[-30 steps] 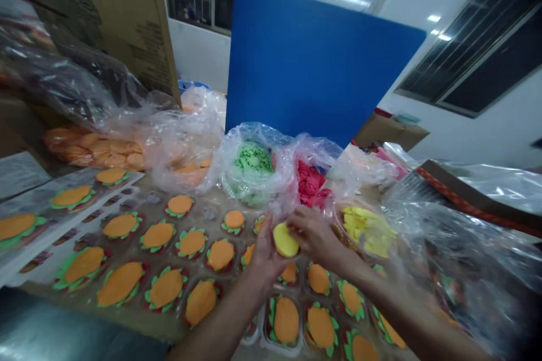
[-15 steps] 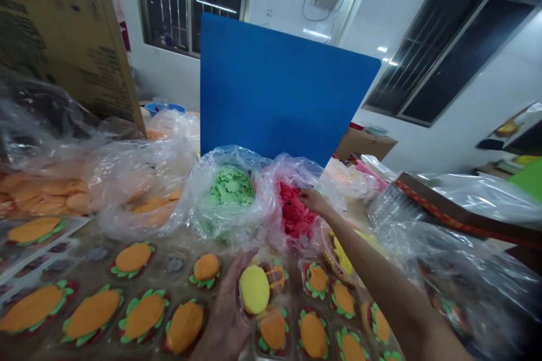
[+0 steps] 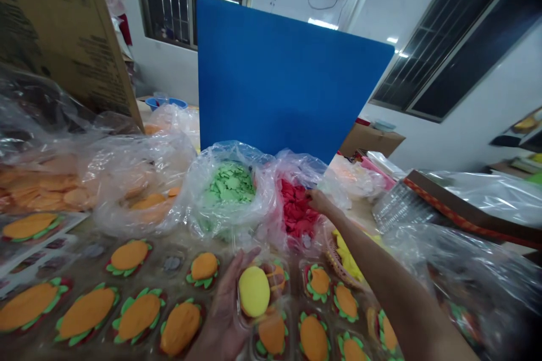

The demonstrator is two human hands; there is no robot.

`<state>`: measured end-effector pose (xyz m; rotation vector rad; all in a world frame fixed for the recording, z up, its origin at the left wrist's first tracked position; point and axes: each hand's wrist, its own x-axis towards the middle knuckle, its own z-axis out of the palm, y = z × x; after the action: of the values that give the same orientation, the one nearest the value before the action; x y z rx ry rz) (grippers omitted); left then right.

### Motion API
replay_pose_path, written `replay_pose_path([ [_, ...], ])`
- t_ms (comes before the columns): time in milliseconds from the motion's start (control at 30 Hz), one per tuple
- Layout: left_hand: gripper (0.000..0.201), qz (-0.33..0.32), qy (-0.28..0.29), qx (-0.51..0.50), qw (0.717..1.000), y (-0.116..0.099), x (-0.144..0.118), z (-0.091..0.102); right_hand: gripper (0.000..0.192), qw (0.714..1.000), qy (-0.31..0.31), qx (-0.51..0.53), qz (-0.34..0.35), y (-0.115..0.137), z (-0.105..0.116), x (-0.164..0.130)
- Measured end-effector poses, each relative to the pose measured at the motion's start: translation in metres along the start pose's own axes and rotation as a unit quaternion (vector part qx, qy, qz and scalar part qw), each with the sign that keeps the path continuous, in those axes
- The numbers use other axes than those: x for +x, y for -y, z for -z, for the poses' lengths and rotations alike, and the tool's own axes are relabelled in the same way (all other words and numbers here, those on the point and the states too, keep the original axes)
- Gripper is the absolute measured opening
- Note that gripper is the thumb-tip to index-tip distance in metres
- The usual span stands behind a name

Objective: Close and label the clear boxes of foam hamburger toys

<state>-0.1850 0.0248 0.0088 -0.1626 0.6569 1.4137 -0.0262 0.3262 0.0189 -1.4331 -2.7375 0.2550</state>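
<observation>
Beyond the left hand (image 3: 226, 316), whose fingers cup a yellow foam oval (image 3: 254, 291), the right hand (image 3: 318, 201) has been moved from the oval into the bag of red foam pieces (image 3: 296, 211); its fingertips appear pinched there, though blurred.

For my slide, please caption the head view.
Left hand holds yellow foam disc; right hand reaches into bag of red pieces.

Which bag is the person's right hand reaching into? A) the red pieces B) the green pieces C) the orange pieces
A: the right hand is at the mouth of the bag of red pieces, beside the bag of green pieces.
</observation>
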Motion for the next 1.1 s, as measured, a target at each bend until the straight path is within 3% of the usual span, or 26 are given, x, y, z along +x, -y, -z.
replay_pose_path([
  [167,0.04,0.0,0.015,0.001,1.0,-0.003,0.002,-0.002,0.011,0.998,-0.039,0.051,0.023,0.018,0.035,-0.018],
  [300,0.036,0.003,0.025,-0.023,0.999,-0.007,-0.001,-0.005,0.011,0.988,-0.025,0.133,0.069,0.058,0.058,-0.047],
  [367,0.037,0.009,0.033,-0.043,0.999,-0.01,-0.003,-0.005,0.019,0.971,0.018,0.218,0.096,0.091,0.065,-0.067],
  [467,0.045,0.008,0.071,-0.079,0.994,-0.016,-0.004,-0.002,0.026,0.909,0.129,0.377,0.124,0.148,0.071,-0.101],
  [533,0.047,-0.009,0.101,-0.113,0.988,-0.019,-0.004,0.004,0.024,0.879,0.189,0.415,0.143,0.185,0.07,-0.122],
  [600,0.045,-0.028,0.13,-0.144,0.981,-0.021,-0.006,0.011,0.018,0.874,0.216,0.4,0.172,0.216,0.065,-0.137],
  [667,0.046,-0.039,0.16,-0.158,0.974,-0.024,-0.011,0.019,0.01,0.899,0.184,0.335,0.211,0.236,0.055,-0.146],
  [767,0.045,-0.056,0.175,-0.169,0.968,-0.031,-0.024,0.027,0.006,0.94,0.068,0.204,0.264,0.254,0.038,-0.151],
  [900,0.039,-0.077,0.153,-0.194,0.966,-0.042,-0.045,0.027,0.014,0.94,-0.022,0.148,0.307,0.267,0.026,-0.153],
  [1100,0.042,-0.054,0.107,-0.18,0.976,-0.057,-0.063,0.029,0.015,0.934,-0.026,0.213,0.285,0.266,0.025,-0.139],
])
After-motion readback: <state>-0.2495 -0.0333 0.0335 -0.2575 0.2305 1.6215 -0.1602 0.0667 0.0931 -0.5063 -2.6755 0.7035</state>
